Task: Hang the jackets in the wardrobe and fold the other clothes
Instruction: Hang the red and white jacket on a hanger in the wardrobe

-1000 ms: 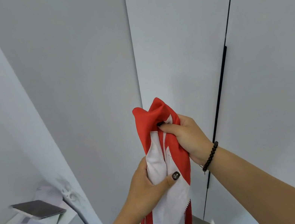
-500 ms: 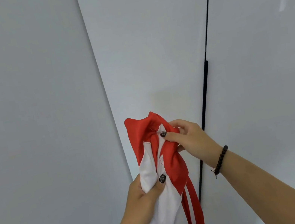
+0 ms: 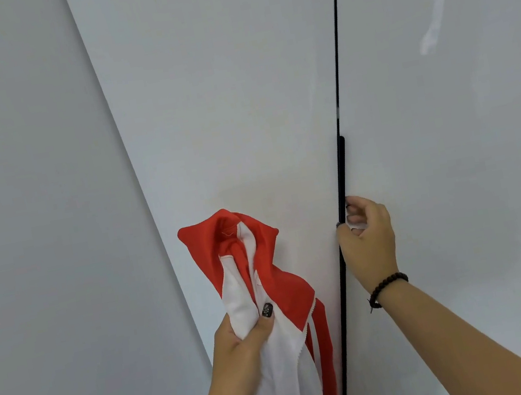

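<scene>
One red-and-white zip-up fabric jacket (image 3: 261, 287), two glossy white wardrobe doors (image 3: 234, 97), one slim black vertical door handle (image 3: 340, 176), one dark beaded bracelet (image 3: 386, 285), two hands (image 3: 243, 343).

glossy white wardrobe doors (image 3: 234, 97), shut; black handle strip (image 3: 340, 176) between.

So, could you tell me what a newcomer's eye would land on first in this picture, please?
The red and white zip-up jacket stands out first, bunched low in the middle and gripped by the left hand. Next comes the right hand, wearing a dark beaded bracelet, its fingers curled at the long black handle on the edge of the glossy white wardrobe door.
</scene>
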Motion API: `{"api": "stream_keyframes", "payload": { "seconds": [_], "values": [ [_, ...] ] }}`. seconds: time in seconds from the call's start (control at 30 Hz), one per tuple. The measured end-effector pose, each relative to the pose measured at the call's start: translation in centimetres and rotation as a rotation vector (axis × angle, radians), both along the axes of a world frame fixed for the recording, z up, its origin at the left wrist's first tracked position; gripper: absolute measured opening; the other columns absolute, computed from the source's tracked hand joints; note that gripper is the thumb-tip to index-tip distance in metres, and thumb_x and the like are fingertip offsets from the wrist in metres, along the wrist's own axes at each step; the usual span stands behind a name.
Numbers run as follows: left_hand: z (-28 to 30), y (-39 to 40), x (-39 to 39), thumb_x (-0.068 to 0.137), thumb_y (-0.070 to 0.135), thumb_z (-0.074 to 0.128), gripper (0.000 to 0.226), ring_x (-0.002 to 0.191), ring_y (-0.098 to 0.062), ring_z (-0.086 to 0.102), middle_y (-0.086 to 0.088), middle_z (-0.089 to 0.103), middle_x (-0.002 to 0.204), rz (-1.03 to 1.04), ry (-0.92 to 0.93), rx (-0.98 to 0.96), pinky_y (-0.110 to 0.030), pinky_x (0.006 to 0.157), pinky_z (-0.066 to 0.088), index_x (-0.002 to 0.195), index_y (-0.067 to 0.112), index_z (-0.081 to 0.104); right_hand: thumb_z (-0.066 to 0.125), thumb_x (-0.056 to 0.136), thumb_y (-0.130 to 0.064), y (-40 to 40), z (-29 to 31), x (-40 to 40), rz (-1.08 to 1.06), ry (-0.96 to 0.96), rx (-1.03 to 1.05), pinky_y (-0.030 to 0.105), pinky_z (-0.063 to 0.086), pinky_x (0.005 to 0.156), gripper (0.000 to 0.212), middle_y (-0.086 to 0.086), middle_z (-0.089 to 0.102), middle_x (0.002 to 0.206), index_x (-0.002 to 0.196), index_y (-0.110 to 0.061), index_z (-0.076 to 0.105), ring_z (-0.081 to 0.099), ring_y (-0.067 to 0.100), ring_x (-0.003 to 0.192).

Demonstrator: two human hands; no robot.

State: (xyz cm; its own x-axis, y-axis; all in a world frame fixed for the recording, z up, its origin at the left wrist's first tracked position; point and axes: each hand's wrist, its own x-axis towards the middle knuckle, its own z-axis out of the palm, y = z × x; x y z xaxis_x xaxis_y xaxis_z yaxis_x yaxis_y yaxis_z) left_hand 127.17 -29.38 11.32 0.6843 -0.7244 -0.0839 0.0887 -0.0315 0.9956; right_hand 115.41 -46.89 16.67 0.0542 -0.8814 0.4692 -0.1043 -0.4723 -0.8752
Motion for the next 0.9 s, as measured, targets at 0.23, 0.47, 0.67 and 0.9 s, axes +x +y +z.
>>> {"api": "stream_keyframes", "payload": {
  "seconds": [0.23, 0.47, 0.67, 0.9],
  "values": [
    [0.9, -0.1, 4.2, 0.072, 0.049, 0.068, 0.033, 0.085, -0.011, 0.066, 0.012, 0.068, 0.095, -0.063, -0.007, 0.023, -0.016, 0.059, 0.050, 0.100, 0.035, 0.058, 0.057, 0.083, 0.002, 0.3, 0.0, 3.0, -0.163, -0.064, 0.068, 0.003, 0.037, 0.073, 0.043, -0.002, 0.048, 0.115, 0.122, -0.016, 0.053, 0.052, 0.010, 0.098],
    [1.3, 1.6, 7.5, 0.080, 0.040, 0.070, 0.038, 0.095, -0.018, 0.066, 0.004, 0.070, 0.106, -0.232, -0.007, -0.004, -0.036, 0.087, 0.055, 0.114, 0.026, 0.060, 0.057, 0.083, -0.002, 1.1, 1.2, 4.1, -0.306, -0.035, 0.209, 0.021, 0.042, 0.083, 0.040, 0.005, 0.055, 0.121, 0.122, -0.009, 0.054, 0.056, 0.014, 0.100],
    [1.1, 3.0, 8.6, 0.082, 0.038, 0.069, 0.039, 0.094, -0.011, 0.063, 0.010, 0.066, 0.105, -0.370, -0.043, -0.002, -0.024, 0.079, 0.053, 0.116, 0.027, 0.056, 0.055, 0.083, 0.001, 3.0, 1.5, 3.6, -0.374, 0.025, 0.219, 0.020, 0.041, 0.080, 0.038, 0.006, 0.060, 0.117, 0.120, -0.008, 0.055, 0.055, 0.012, 0.096],
    [-0.3, 4.5, 6.8, 0.084, 0.034, 0.069, 0.040, 0.098, -0.014, 0.063, 0.006, 0.066, 0.111, -0.545, -0.086, 0.032, -0.026, 0.085, 0.055, 0.121, 0.024, 0.055, 0.055, 0.084, 0.001, 7.7, 0.7, 1.8, -0.451, 0.008, 0.186, 0.015, 0.044, 0.075, 0.027, 0.001, 0.059, 0.103, 0.109, -0.011, 0.056, 0.056, 0.009, 0.084]
  ]
}}
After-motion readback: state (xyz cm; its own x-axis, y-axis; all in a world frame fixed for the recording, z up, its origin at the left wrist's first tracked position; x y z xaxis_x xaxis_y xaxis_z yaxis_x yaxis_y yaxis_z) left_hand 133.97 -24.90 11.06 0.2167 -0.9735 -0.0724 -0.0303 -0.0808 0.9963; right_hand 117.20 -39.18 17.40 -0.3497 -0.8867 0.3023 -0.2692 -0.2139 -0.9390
